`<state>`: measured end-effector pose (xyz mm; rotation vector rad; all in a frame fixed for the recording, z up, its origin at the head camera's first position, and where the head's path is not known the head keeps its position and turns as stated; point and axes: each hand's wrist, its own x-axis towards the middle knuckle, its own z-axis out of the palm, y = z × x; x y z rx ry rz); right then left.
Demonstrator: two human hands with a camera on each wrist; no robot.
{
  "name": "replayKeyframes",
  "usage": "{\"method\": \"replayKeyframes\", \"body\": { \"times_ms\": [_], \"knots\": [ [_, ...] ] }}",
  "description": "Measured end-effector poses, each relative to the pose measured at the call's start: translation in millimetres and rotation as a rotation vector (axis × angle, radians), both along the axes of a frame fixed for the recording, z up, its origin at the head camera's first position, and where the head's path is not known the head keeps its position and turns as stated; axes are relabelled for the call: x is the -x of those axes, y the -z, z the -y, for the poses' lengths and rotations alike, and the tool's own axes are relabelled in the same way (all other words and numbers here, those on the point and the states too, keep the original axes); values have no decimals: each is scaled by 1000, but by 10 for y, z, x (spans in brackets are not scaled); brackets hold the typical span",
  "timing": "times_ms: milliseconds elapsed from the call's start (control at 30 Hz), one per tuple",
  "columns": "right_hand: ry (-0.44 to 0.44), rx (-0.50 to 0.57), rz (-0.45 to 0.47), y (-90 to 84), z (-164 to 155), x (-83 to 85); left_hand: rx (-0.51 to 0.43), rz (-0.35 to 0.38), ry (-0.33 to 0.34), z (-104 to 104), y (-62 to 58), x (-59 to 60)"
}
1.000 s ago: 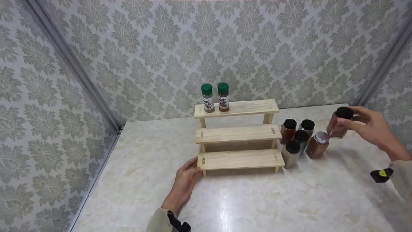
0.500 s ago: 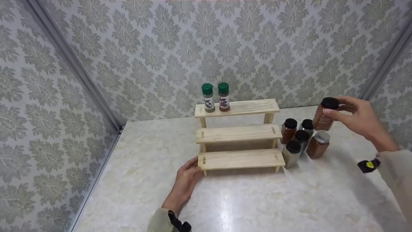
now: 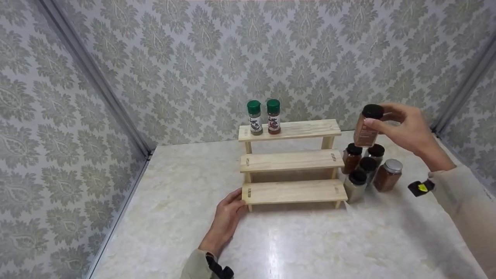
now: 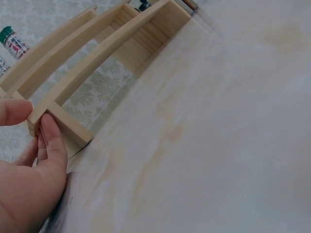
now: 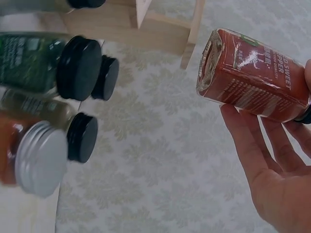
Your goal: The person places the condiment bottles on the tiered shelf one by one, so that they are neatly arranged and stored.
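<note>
A three-tier wooden shelf rack (image 3: 294, 161) stands on the table. My left hand (image 3: 226, 217) pinches the left end of its lowest tier between thumb and fingers, as the left wrist view shows. Above the cluster of jars, my right hand (image 3: 405, 128) holds a glass spice jar (image 3: 366, 131) with reddish-brown contents and a black lid, nearly upright in mid-air. In the right wrist view the label on this spice jar (image 5: 257, 73) reads in part "sweet pepper". Two green-capped spice bottles, one greyish (image 3: 255, 118) and one red (image 3: 273, 118), stand at the left of the top tier.
Right of the rack several black-lidded jars (image 3: 355, 186) stand close together, beside a silver-lidded jar (image 3: 388, 174). A patterned wall (image 3: 217, 58) rises behind the marble-look table (image 3: 186, 174), with a side panel at the left.
My right hand has carried the spice jar leftward and up, from the table's right side to over the other jars. The left hand keeps its hold on the rack.
</note>
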<state>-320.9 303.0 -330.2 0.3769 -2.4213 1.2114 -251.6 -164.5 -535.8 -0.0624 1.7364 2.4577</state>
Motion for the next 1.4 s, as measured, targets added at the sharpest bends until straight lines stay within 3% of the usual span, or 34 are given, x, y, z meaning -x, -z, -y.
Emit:
{"method": "replayKeyframes", "body": {
  "times_ms": [333, 700, 1400],
  "knots": [
    [-48, 8, 5, -137, 347, 150, -10, 8, -14, -13, 6, 12],
    [-91, 1, -13, -148, 708, 355, -31, -20, 18, 16, 28, -12],
    [-152, 40, 66, -157, 1242, 621, -28, 1, 12, 5, -2, -21]
  ]
}}
